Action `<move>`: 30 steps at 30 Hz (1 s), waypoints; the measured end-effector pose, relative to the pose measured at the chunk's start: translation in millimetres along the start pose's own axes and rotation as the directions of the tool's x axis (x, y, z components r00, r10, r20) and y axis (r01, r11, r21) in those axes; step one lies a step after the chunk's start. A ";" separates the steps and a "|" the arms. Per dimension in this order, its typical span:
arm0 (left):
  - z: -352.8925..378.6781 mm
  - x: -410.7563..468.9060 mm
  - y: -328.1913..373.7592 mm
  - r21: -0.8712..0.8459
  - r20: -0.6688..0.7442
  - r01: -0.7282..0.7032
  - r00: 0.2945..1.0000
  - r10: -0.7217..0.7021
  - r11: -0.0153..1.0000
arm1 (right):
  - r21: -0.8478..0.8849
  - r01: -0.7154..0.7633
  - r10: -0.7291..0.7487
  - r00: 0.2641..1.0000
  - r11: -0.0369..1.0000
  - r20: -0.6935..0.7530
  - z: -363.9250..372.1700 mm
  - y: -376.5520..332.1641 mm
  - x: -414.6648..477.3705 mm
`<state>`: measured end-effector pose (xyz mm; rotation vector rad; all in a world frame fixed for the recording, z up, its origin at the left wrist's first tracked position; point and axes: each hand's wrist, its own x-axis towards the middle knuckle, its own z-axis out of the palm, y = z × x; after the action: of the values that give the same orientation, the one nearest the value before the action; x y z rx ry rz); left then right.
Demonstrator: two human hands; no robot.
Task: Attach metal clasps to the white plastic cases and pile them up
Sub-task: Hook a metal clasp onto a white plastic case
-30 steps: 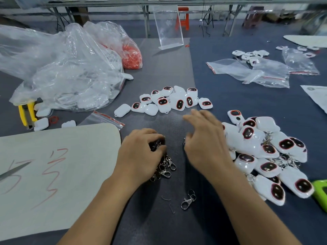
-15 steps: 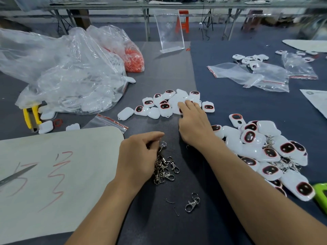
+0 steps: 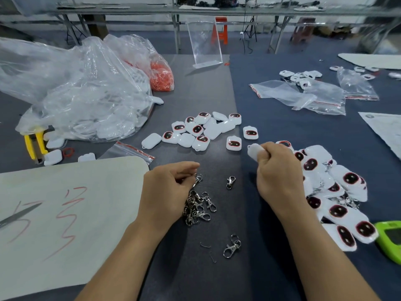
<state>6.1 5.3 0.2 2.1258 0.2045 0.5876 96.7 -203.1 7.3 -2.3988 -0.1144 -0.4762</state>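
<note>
The right hand [image 3: 280,170] had its fingers curled tight round a white case [image 3: 255,151], whose free end stuck out up and leftward, probably to offer its loop to the left hand [image 3: 169,183]. That hand pinched one clasp [image 3: 198,178] between thumb and forefinger, its length running down toward the clasp heap [image 3: 197,207]. Finished cases [image 3: 338,192] lay piled just right of the right hand.

Yellow-handled tool [image 3: 35,144] left; green device [image 3: 390,242] right; acrylic stand [image 3: 205,42] behind.
</note>
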 end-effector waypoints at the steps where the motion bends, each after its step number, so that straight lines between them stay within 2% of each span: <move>1: -0.1 -1.0 0.7 0.007 -0.005 0.002 1.000 -0.002 1.000 | 0.002 0.015 -0.015 1.000 1.000 -0.019 -4.4 1.5 1.2; 4: -2.1 -3.8 3.2 0.112 -0.057 -0.013 0.998 0.020 0.994 | 0.079 0.090 -0.086 0.995 0.993 -0.050 -6.6 -12.5 -6.1; 6: -1.9 -4.2 6.0 0.156 -0.122 0.003 0.992 0.017 0.988 | 0.191 0.104 -0.107 0.994 0.976 0.006 1.2 -31.2 -21.1; 8: -1.2 -2.0 8.0 0.120 -0.177 0.048 0.984 -0.026 0.992 | 0.406 -0.032 -0.039 0.986 0.913 0.164 12.8 -49.0 -36.4; 10: -0.3 2.2 7.2 -0.001 -0.196 0.084 0.977 -0.082 0.996 | 0.570 -0.225 0.016 0.937 0.790 0.348 20.3 -61.4 -48.0; 12: -0.6 6.4 5.5 -0.208 -0.176 0.111 0.973 -0.149 0.972 | 0.660 -0.351 0.017 0.890 0.664 0.455 22.6 -68.2 -51.9; 14: 0.4 8.6 6.7 -0.390 -0.111 0.140 0.974 -0.197 0.910 | 0.722 -0.427 -0.003 0.860 0.544 0.511 23.5 -68.7 -52.7; 16: 3.6 7.6 9.6 -0.449 -0.049 0.125 0.985 -0.164 0.885 | 0.729 -0.454 -0.039 0.836 0.512 0.547 25.2 -66.6 -53.6; 19: 7.8 5.0 10.2 -0.445 -0.023 0.068 0.996 -0.087 0.893 | 0.696 -0.476 -0.040 0.810 0.537 0.585 25.4 -64.0 -53.9; 22: 9.4 2.3 12.1 -0.402 -0.022 0.031 0.999 -0.043 0.915 | 0.674 -0.454 0.023 0.838 0.583 0.545 22.4 -61.1 -50.1; 25: 10.8 -4.5 15.5 -0.183 -0.052 -0.047 0.998 0.038 0.982 | 0.607 -0.394 0.081 0.876 0.690 0.475 18.7 -58.2 -46.0; 27: 10.1 -7.3 16.9 -0.059 -0.019 -0.079 0.997 0.078 0.995 | 0.628 -0.435 0.135 0.874 0.645 0.467 17.1 -57.0 -42.3; 30: 10.4 -7.4 18.6 -0.057 0.094 -0.109 0.989 0.114 0.992 | 0.703 -0.528 0.176 0.841 0.476 0.512 13.8 -59.1 -38.7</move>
<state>3.3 -15.7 7.7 2.1194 0.0161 0.5463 52.9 -147.4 19.5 -1.4392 0.0154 0.2463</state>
